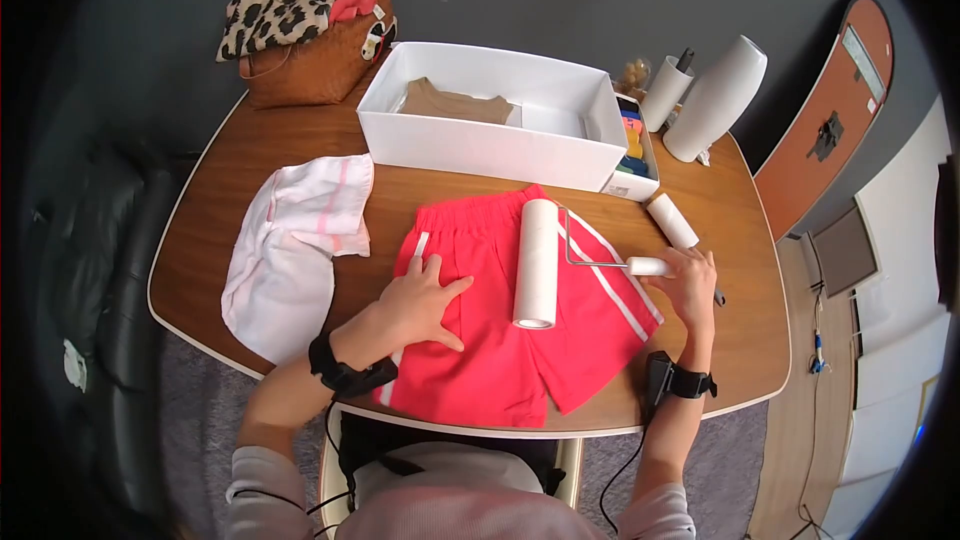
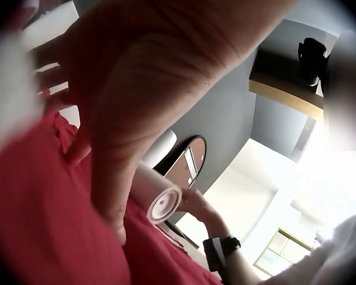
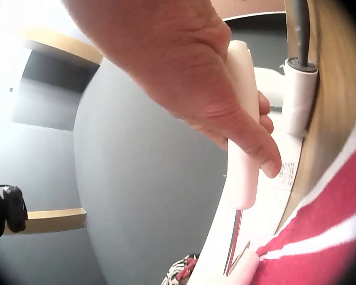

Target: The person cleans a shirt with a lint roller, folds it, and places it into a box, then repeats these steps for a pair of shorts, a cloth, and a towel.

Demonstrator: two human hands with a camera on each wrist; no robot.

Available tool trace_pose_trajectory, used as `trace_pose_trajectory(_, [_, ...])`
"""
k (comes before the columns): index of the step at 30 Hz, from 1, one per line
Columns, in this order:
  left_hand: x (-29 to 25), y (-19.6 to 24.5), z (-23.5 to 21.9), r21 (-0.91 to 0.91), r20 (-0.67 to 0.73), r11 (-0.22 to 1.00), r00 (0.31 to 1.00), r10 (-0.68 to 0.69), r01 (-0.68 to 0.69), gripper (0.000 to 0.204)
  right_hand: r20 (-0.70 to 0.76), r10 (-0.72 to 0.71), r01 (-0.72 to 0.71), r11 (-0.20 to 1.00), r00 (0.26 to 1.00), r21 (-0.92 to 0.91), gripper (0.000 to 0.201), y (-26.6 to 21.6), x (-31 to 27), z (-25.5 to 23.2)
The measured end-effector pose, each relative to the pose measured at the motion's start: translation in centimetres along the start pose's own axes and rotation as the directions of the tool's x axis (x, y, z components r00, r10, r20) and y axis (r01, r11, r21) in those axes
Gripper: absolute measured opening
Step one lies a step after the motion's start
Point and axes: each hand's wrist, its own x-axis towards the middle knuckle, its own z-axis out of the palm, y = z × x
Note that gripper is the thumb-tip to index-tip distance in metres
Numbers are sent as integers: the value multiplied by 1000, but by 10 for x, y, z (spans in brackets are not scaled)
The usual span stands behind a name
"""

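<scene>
Bright pink-red shorts point(image 1: 480, 340) with white side stripes lie flat at the table's front edge. My left hand point(image 1: 415, 310) rests on their left part with fingers spread; the left wrist view shows its fingertips and thumb on the red cloth. In my right hand point(image 1: 686, 285) is the white handle point(image 1: 650, 266) of a lint roller, the fingers curled round it, as the right wrist view point(image 3: 243, 178) also shows. The roller's white cylinder point(image 1: 537, 265) lies over the middle of the shorts, its end visible in the left wrist view.
White and pink cloth point(image 1: 290, 260) lies at the left. Behind stand a brown bag point(image 1: 320, 70), a white box point(image 1: 500, 155) with a tan garment, a smaller box point(image 1: 632, 185) and a white vase point(image 1: 715, 100). Another white roll point(image 1: 672, 220) lies beyond my right hand.
</scene>
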Motion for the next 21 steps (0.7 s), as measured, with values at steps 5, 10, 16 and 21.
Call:
trace_pose_trajectory(5, [42,-4,-47,-133,32,975,983,183,-177,56,-17,-47,48,997,999,57,26,-8,1,10])
trace_pose_trajectory(10, [102,-15,-17,-29,-124,935,930,347,-353,54,-2,-80,80,996,997,49,23,-2,-1,18])
trace_pose_trajectory(16, [96,-20,-7,-32,-32,975,975,220,-221,67,149,1,-11,998,989,69,22,19,-4,17])
trace_pose_trajectory(21, [87,-34,-9,-33,-34,982,982,187,-188,68,117,124,-124,992,985,-6,25,58,-14,3])
